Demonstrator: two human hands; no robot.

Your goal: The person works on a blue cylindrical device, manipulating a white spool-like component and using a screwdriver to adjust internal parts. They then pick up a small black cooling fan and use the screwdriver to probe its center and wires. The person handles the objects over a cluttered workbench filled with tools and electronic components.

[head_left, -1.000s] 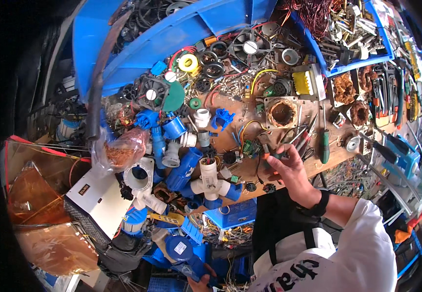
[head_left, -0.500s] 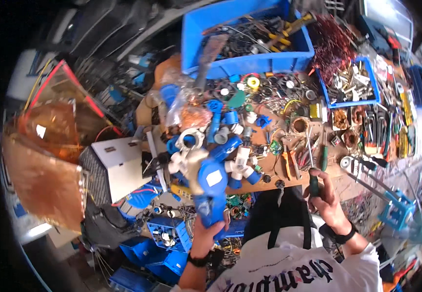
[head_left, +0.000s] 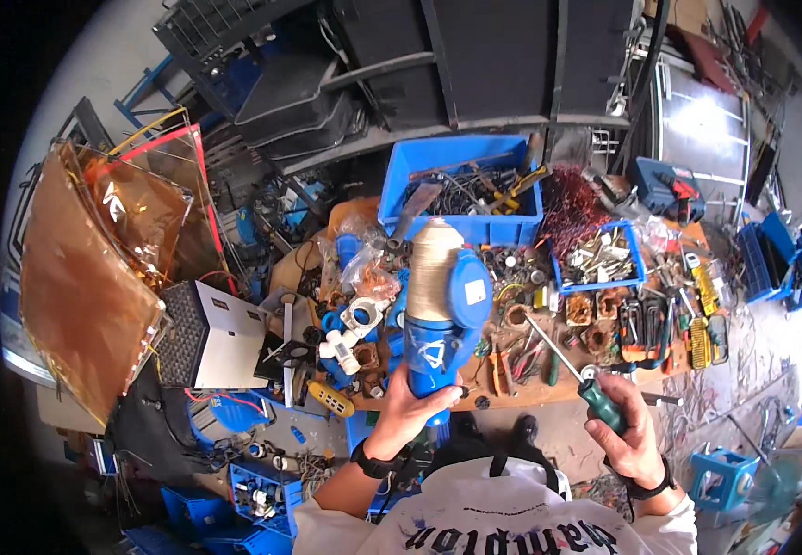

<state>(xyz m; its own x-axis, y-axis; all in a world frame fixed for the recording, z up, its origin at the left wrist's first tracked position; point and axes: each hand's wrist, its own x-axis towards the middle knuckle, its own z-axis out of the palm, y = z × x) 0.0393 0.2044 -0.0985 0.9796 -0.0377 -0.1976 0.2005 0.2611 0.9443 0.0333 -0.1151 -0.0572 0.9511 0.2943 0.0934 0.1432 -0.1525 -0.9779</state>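
Observation:
My left hand (head_left: 410, 404) is wrapped round the lower end of a blue industrial plug connector (head_left: 430, 356), held upright over the bench's near edge. A tan ribbed cylinder (head_left: 437, 268) rises from its top, and a round blue flip lid (head_left: 468, 289) with a white label sticks out at its right side. In my right hand (head_left: 630, 432) is the dark green handle of a screwdriver (head_left: 602, 405). The screwdriver's long metal shaft points up and left over the bench, apart from the connector.
Tools and small parts crowd the wooden bench (head_left: 521, 398). Behind stands a large blue bin (head_left: 503, 228) of scrap; right of it is a shallow blue tray (head_left: 643, 277) of metal pieces. A white box (head_left: 230, 335) and brown sheets (head_left: 86, 287) stand left. A yellow power strip (head_left: 330, 399) lies near the edge.
My view has tilted up, showing more of the dark panels behind the bench. The connector has risen and stands upright in my left hand. My right hand still grips the screwdriver, its shaft now leaning left.

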